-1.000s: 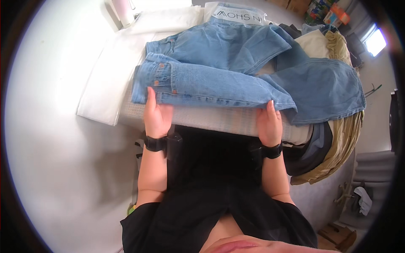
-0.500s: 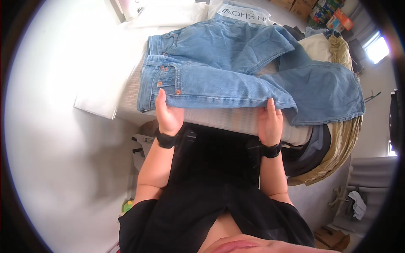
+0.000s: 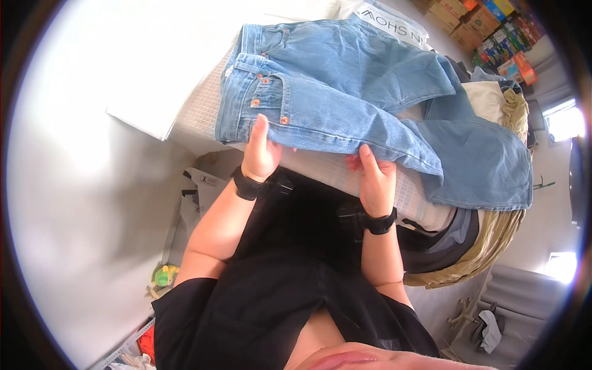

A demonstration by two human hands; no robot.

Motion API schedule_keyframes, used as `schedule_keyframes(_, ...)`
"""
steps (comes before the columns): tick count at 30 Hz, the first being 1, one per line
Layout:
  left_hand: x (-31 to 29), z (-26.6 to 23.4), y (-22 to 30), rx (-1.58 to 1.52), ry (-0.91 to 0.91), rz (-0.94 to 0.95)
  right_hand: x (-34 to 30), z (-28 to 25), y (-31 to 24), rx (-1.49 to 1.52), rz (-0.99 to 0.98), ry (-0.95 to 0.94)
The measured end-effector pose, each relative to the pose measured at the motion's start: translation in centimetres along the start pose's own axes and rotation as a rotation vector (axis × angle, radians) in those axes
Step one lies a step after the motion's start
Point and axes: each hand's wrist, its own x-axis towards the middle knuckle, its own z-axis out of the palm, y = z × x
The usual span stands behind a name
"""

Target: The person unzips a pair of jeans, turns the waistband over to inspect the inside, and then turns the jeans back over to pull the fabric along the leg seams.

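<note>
In the head view, the blue jeans (image 3: 345,120) are seen lying folded lengthwise on the cloth-covered surface (image 3: 200,111), just beyond both hands, with a clear bag (image 3: 410,36) at their far side and a khaki garment (image 3: 493,250) hanging below them at the right. Their long axis is laid crosswise to the person, slanting from the waistband at the upper left to the leg ends at the lower right. The near edge is met by both hands, so neither is closer: the left grip (image 3: 262,154) is set near the waistband, the right grip (image 3: 377,188) farther along the leg. At each, denim appears to be pinched, thumb on top and fingers below, though the left fingers are mostly hidden.
</note>
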Motion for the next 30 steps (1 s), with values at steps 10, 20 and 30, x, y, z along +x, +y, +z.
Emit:
schedule_keyframes(10, 0.9, 1.8, -0.1, -0.107, 0.402, 0.304, -0.4, -0.1, 0.3, 0.093, -0.039, 0.023)
schedule_keyframes(20, 0.7, 2.7, 0.5, -0.107, 0.361, 0.253, -0.4, -0.1, 0.4, 0.061, -0.079, 0.000)
schedule_keyframes(30, 0.1, 2.0, 0.3, 0.010, 0.312, 0.168, -0.3, -0.1, 0.1, 0.042, -0.055, -0.009)
